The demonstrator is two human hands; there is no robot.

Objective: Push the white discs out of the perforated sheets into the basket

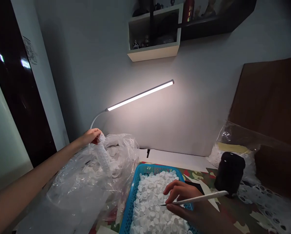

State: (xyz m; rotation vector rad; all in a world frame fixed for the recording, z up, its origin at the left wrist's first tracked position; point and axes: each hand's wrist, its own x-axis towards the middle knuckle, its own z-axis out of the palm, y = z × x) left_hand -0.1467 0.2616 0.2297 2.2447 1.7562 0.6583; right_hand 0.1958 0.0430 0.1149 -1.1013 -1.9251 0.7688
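Note:
My left hand [93, 136] is closed, its fingers pinching a small white crumpled piece [101, 137] above a large clear plastic bag [79, 185]. White material shows inside the bag's opening; I cannot make out its exact kind. In my right hand [182, 195] is a slim white pen-like tool [201, 197] with a thin dark tip pointing left. This hand hovers over a blue plastic basket [131, 203], close to the many small round white caps [151, 198] filling it. Whether the tip touches a cap is unclear.
A black jar [229, 174] stands on the camouflage cloth [235, 209], right of the basket. Behind it lies a clear bag of white pieces [220, 154]; white ring-like scraps [274, 204] spread beside it. A lit lamp bar [140, 95] reaches across the wall below a shelf [155, 52].

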